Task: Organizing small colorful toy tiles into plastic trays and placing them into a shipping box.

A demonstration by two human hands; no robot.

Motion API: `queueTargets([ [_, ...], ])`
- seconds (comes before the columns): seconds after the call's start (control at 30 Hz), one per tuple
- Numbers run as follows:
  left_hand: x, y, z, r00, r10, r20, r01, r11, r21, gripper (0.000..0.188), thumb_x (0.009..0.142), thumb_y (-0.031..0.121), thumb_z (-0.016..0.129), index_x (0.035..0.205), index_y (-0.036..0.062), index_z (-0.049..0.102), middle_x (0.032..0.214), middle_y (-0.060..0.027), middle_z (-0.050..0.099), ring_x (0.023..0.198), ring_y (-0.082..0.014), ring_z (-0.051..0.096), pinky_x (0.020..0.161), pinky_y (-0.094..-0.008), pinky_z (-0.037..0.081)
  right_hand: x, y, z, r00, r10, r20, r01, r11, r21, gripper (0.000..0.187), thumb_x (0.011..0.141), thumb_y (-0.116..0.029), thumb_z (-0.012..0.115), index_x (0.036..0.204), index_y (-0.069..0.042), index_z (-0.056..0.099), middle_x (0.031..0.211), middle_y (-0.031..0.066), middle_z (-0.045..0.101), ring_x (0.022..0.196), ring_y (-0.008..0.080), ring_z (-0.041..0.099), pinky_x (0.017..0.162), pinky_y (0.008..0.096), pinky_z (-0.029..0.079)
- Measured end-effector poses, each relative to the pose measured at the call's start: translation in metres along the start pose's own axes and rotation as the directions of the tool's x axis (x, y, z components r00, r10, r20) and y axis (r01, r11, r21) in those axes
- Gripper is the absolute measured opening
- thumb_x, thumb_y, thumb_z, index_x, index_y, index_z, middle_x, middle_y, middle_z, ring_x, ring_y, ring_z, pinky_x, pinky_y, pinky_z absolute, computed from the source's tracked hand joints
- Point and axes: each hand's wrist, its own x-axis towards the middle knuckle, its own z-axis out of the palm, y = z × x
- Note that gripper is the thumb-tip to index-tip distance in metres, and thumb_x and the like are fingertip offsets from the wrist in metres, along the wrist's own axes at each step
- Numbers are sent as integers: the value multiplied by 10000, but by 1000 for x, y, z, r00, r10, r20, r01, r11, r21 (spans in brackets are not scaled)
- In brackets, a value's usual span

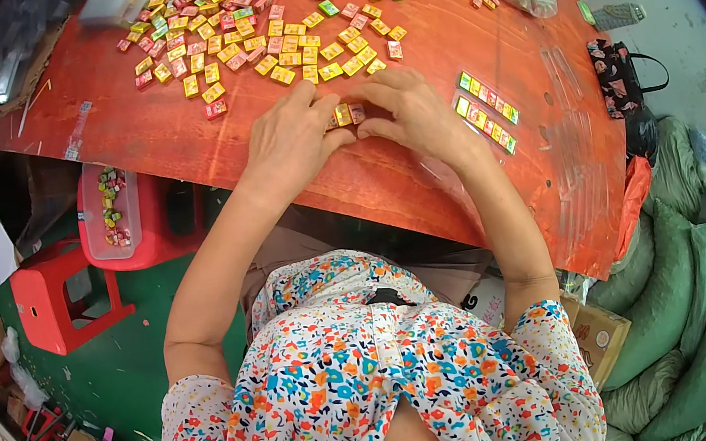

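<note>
Left hand (292,136) and right hand (417,114), both half-curled, hold a short row of small, box-shaped yellow and red pieces (345,115) between them.

Fingers and thumbs seem to pinch its ends over the red wooden table (156,135); whether it touches the wood cannot be told. Uneven squeezing could buckle the row. Rightward, a forearm brush might disturb two neat multicoloured rows (489,99); beyond lie scattered loose pieces (289,43).
</note>
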Motion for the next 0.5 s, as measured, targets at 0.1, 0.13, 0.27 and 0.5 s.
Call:
queueTargets([
  [0.1, 13, -14, -10, 997, -26, -69, 24, 999, -26, 189, 820, 207, 687, 916, 46, 661, 926, -121, 579, 872, -318, 638, 717, -432, 535, -2, 17, -11, 990, 122, -67, -116, 989, 93, 308, 826, -176, 708, 1094, -30, 663, 1040, 105, 657, 861, 268, 651, 747, 351, 512],
  [0.13, 22, -21, -12, 998, -19, -64, 17, 999, -31, 189, 820, 207, 687, 916, 46, 661, 926, -121, 579, 872, -318, 638, 717, -432, 535, -3, 25, -16, 970, 200, -137, -190, 978, 80, 295, 836, -169, 701, 1093, -29, 665, 1037, 108, 660, 820, 271, 659, 710, 346, 523],
  [0.27, 56, -41, -18, 983, 33, -180, -8, 991, 136, 155, 852, 172, 628, 916, 36, 668, 921, -142, 610, 860, -339, 635, 736, -449, 524, 11, 57, -22, 943, 259, -210, -294, 943, -155, 239, 884, -229, 648, 1063, -75, 684, 1053, 85, 663, 832, 286, 658, 737, 374, 519],
  [0.5, 34, -34, -27, 990, 26, -141, -14, 996, 88, 165, 860, 168, 635, 945, 30, 668, 905, -142, 621, 866, -338, 631, 729, -439, 516, 17, 69, -10, 968, 208, -143, -230, 959, -166, 220, 874, -201, 624, 1053, -81, 668, 1027, 113, 621, 962, 321, 617, 795, 426, 509],
])
